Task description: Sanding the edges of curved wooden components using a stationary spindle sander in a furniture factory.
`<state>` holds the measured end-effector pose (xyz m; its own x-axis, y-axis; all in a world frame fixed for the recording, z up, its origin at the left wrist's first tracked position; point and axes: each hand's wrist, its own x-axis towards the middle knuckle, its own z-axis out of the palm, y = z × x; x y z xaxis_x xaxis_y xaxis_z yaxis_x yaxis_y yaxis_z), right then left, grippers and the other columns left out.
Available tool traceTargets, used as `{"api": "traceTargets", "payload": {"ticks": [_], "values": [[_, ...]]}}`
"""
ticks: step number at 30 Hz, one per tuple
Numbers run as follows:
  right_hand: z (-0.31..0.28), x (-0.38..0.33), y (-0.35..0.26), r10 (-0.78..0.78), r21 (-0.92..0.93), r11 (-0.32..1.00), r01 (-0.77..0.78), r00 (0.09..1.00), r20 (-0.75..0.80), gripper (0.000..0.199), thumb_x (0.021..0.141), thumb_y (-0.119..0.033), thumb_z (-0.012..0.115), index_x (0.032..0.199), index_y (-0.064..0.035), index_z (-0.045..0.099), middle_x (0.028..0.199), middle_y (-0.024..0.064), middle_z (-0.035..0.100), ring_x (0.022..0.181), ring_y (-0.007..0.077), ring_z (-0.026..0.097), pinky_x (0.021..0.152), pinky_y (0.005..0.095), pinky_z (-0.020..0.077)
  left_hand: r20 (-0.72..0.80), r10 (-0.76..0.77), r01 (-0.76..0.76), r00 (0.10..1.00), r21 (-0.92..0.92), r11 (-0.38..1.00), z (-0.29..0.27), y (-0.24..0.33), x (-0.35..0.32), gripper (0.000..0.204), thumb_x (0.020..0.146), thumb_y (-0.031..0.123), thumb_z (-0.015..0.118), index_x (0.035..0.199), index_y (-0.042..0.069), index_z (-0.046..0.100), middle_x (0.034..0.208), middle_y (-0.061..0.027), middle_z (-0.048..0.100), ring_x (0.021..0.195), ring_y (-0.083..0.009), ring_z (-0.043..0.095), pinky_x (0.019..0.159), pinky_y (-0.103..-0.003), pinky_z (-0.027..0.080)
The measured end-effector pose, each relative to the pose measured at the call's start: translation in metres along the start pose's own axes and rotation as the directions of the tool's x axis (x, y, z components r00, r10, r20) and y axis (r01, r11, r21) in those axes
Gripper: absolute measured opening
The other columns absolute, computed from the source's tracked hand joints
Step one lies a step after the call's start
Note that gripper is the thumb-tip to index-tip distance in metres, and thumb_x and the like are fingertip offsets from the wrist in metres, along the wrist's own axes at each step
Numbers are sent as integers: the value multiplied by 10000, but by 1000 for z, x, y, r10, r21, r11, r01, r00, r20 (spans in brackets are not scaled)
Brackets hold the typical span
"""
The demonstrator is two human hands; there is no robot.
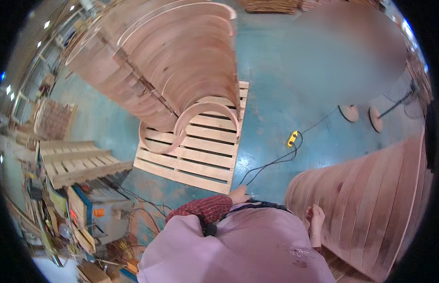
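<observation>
Reddish-brown stack of wooden hoops (pixel 365 203) standing at right

Beside it, the right hand (pixel 316 216) is being held half-curled; contact or grip cannot be told. The left hand (pixel 239 194) is being held near the pale pink garment (pixel 233 245); its grip cannot be told. Curved brown wooden stacks (pixel 182 56) are being carried by a slatted pale pallet (pixel 200 180).

Before us, hoop stacks (pixel 200 56) stand on a pallet (pixel 200 175), with another pallet (pixel 97 172) to its left. Beside our right hand (pixel 316 216) stands another stack (pixel 365 203); between it and the hoops, a power strip (pixel 293 138) lies on the floor (pixel 262 89).
</observation>
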<state>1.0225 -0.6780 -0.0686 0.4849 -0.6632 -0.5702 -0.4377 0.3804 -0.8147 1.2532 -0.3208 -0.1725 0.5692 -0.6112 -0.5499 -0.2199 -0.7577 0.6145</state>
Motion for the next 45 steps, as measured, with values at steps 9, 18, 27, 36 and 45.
{"api": "traceTargets", "payload": {"ticks": [9, 18, 27, 36, 45], "values": [[212, 83, -76, 97, -485, 864, 133, 902, 420, 332, 1037, -271, 611, 1249, -22, 672, 1072, 79, 744, 962, 193, 714, 776, 338, 553, -118, -329, 285, 937, -287, 915, -12, -89, -28, 551, 902, 511, 594, 1081, 13, 746, 1036, -265, 738, 976, -434, 713, 851, -525, 545], [391, 163, -75, 279, -658, 666, 352, 700, 657, 361, 914, -210, 681, 1183, 28, 718, 856, 74, 726, 797, 161, 674, 733, 336, 532, -295, -470, 359, 832, -359, 862, 58, -135, -35, 452, 975, 449, 584, 1060, 16, 681, 976, -263, 716, 966, -457, 686, 817, -569, 521], [510, 376, 24, 425, -679, 103, 727, 584, 691, 379, 871, -254, 680, 1158, -16, 749, 1031, 216, 755, 965, 357, 726, 867, 445, 570, 128, -916, 560, 380, -820, 118, 102, -20, -14, 713, 967, 492, 600, 1425, -52, 552, 1393, -316, 604, 1304, -462, 575, 1102, -501, 457], [645, 489, 108, 218, -735, 70, 675, 708, 671, 554, 867, -301, 697, 1315, 22, 648, 1228, 283, 708, 1181, 438, 670, 1004, 489, 531, 367, -916, 525, 161, -818, -236, 128, 53, 26, 721, 988, 477, 563, 1465, -62, 514, 1445, -301, 573, 1360, -446, 534, 1150, -475, 421], [710, 533, 209, 532, -841, 540, -35, 789, 308, 356, 898, -232, 722, 1211, -87, 633, 996, 67, 678, 899, 241, 662, 801, 468, 545, 436, -900, 448, 29, -810, -378, 152, 66, 50, 629, 1007, 451, 572, 1395, -44, 590, 1329, -309, 646, 1244, -456, 613, 1065, -488, 480]]}}
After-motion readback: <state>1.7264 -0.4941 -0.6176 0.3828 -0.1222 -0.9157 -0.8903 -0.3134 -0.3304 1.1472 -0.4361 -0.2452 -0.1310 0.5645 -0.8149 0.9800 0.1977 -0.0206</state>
